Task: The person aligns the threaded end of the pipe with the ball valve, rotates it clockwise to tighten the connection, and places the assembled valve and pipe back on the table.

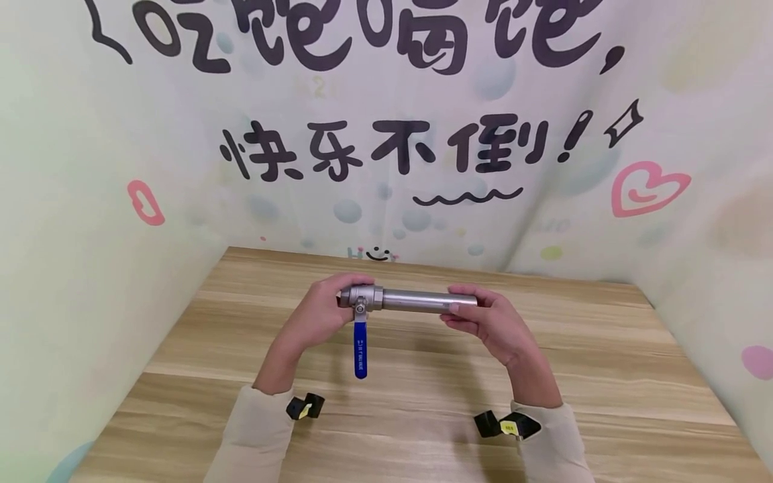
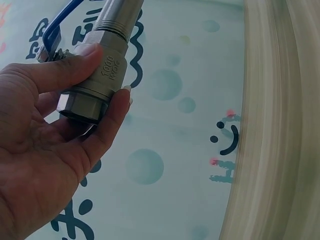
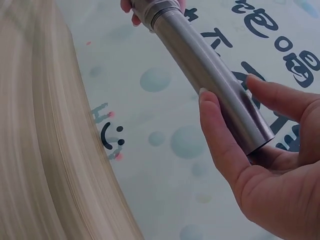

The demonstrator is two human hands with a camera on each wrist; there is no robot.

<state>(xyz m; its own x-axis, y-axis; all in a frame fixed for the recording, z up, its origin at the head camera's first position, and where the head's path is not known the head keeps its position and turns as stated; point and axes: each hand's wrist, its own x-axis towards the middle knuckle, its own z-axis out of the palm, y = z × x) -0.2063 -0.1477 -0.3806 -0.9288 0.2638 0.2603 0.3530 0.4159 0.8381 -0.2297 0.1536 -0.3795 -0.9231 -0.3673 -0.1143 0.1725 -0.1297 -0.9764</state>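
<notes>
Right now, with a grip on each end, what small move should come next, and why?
I'd probably twist the pipe slightly with the right grip while the left grip steadies the valve: threads show where the two meet, the left grip holds the valve, and the right grip holds the pipe away from it. Which way to turn, the pictures don't settle.

Valve (image 1: 364, 294) sat in left hand (image 1: 317, 312), at left end of pipe (image 1: 417, 301) | pipe ran rightward into right hand (image 1: 500, 330) | lever (image 1: 360, 352) projected from valve's near side | hands were above table (image 1: 392, 429) | backdrop (image 1: 314, 215) stood behind table
</notes>
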